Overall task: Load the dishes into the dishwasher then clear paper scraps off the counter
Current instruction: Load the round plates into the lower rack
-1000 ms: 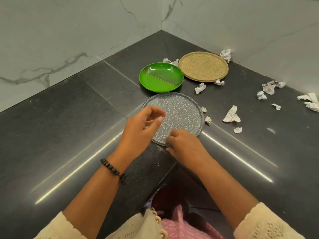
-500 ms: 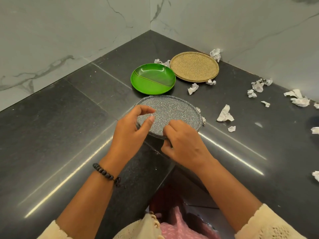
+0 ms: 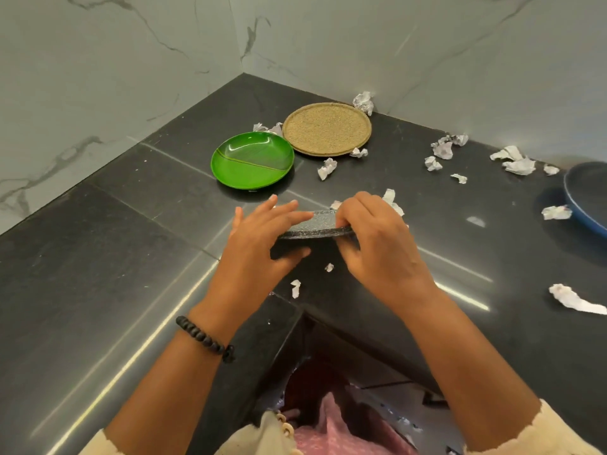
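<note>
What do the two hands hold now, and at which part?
The speckled grey plate, by its rim: the left hand on its left edge, the right hand on its right edge.

Looks like a home kitchen, tucked into a corner: a glossy black stone counter (image 3: 98,257) meets grey-veined white marble wall panels (image 3: 98,77). Dishes sit out on it, a round green plastic plate (image 3: 252,160), a round tan speckled plate (image 3: 326,129) and a dark blue pan (image 3: 588,195), with crumpled white paper scraps (image 3: 441,149) scattered around.
</note>
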